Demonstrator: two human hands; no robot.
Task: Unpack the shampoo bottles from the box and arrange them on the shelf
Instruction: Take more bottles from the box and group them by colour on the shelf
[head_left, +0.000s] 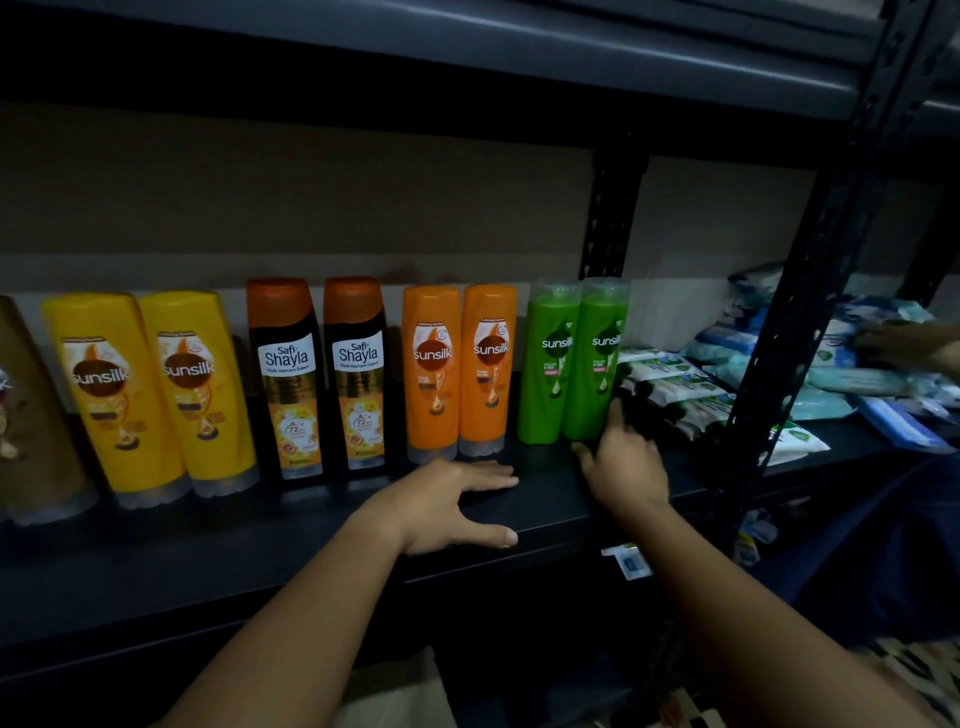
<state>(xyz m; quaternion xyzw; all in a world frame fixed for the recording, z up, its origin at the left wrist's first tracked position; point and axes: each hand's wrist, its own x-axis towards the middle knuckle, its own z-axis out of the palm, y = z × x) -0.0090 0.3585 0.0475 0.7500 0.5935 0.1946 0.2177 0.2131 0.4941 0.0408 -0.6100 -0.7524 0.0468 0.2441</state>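
We see a dark shelf (545, 509) carrying a row of upright shampoo bottles, all standing on their caps. Taking the green bottles (571, 364) as our landmark: two green Sunsilk bottles stand touching one another; just to their left is a pair of orange bottles (460, 369), then a pair of black Safi Shayla bottles (322, 379) with orange tops, then two yellow bottles (156, 395), and at the far left edge a brown bottle (31, 415), partly cut off. To the right of the green bottles lie stacked wipe packets (675, 384), beyond a black perforated upright (774, 332).

Our left hand (447, 504) rests flat on the shelf in front of the orange bottles, fingers straight and together, thumb apart, holding nothing. Our right hand (623, 462) is at the base of the rightmost green bottle, fingers spread, with one fingertip touching its lower right side; it grips nothing.
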